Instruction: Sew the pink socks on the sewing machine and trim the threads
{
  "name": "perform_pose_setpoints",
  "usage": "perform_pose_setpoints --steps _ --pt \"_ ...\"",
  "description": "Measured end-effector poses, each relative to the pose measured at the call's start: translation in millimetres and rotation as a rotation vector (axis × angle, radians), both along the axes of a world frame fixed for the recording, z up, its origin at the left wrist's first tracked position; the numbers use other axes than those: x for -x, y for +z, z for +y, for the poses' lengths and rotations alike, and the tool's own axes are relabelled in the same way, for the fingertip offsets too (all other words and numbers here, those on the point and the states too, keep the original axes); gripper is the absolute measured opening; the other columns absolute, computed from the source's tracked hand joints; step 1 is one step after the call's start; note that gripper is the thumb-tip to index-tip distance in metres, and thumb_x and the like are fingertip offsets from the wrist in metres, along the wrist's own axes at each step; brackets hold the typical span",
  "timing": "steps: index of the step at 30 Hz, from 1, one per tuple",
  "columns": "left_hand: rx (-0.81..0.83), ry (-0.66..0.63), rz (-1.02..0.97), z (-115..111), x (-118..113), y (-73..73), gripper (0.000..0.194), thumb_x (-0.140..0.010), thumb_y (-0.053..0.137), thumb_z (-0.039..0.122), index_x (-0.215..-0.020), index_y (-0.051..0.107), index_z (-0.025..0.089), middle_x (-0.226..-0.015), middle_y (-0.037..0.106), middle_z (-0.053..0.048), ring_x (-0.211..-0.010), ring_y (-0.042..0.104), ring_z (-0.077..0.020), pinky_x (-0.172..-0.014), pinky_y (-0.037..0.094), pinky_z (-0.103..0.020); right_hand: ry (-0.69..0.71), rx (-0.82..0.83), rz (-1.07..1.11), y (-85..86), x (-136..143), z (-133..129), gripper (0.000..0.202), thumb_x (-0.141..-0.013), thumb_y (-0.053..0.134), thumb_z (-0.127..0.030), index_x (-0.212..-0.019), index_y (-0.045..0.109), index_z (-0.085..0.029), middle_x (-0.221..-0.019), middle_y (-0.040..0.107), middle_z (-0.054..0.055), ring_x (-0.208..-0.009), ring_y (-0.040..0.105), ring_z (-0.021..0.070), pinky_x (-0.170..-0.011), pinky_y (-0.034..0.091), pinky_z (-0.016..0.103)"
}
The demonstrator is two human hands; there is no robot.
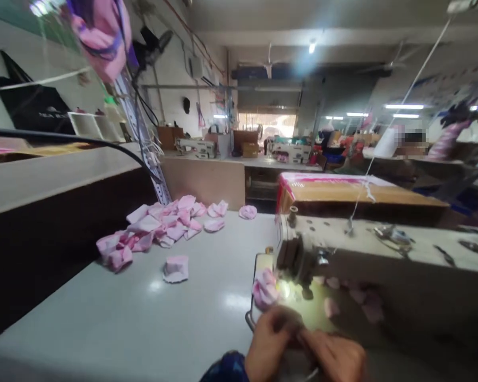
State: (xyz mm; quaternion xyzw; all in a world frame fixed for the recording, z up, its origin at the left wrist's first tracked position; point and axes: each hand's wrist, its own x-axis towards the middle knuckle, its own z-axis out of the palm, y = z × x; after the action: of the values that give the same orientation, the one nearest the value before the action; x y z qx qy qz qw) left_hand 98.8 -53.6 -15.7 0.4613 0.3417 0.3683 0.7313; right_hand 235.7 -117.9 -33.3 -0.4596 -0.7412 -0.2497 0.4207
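My left hand [271, 339] and my right hand [334, 354] are close together in front of the sewing machine [342, 246], fingers bent and fingertips nearly meeting. What they pinch, if anything, is hidden and blurred. Just beyond my left hand, a gathered pink fabric piece [265, 288] lies left of the lit needle area. Several small pink pieces [357, 295] rest under the machine arm. On the pale table [127, 313], a heap of pink fabric pieces [169, 220] lies at the back left, with a single folded piece [176, 269] nearer.
A cardboard box [342, 191] stands behind the machine. A metal post [132, 119] rises behind the heap, with pink fabric [103, 40] hanging near its top. White thread runs down to the machine from above. Farther back are other sewing machines [197, 148] and part of a person.
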Motion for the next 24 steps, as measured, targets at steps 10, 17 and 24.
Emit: perform_pose_setpoints --steps 10,17,24 --pt "0.27 0.145 -0.115 -10.6 26.6 30.8 0.041 -0.042 0.092 0.035 -0.071 0.071 0.015 -0.073 0.068 -0.003 -0.067 0.06 -0.0117 -0.065 0.048 -0.021 -0.086 0.33 0.319 45.6 5.9 -17.6 0.037 -0.1 0.033 -0.036 -0.08 0.061 -0.021 -0.067 0.065 0.001 -0.055 0.062 0.0128 -0.051 0.046 0.021" --pt "0.146 0.123 -0.039 -7.0 33.7 28.2 0.037 -0.045 0.091 0.037 -0.069 0.072 0.015 -0.072 0.069 -0.004 -0.07 0.061 -0.0137 -0.069 0.049 -0.022 -0.161 0.324 0.347 40.4 11.3 -17.4 0.028 -0.095 0.04 -0.025 -0.076 0.06 -0.022 -0.067 0.065 0.0 -0.055 0.059 0.0124 -0.052 0.04 0.024" --pt "0.083 0.127 0.01 -6.2 38.6 24.6 0.034 -0.048 0.089 0.037 -0.069 0.072 0.016 -0.071 0.068 -0.004 -0.069 0.061 -0.0151 -0.068 0.049 -0.023 -0.152 0.46 0.294 37.2 12.4 -17.8 0.034 -0.098 0.038 -0.039 -0.078 0.06 -0.022 -0.067 0.062 0.0 -0.06 0.058 0.0139 -0.057 0.037 0.026"
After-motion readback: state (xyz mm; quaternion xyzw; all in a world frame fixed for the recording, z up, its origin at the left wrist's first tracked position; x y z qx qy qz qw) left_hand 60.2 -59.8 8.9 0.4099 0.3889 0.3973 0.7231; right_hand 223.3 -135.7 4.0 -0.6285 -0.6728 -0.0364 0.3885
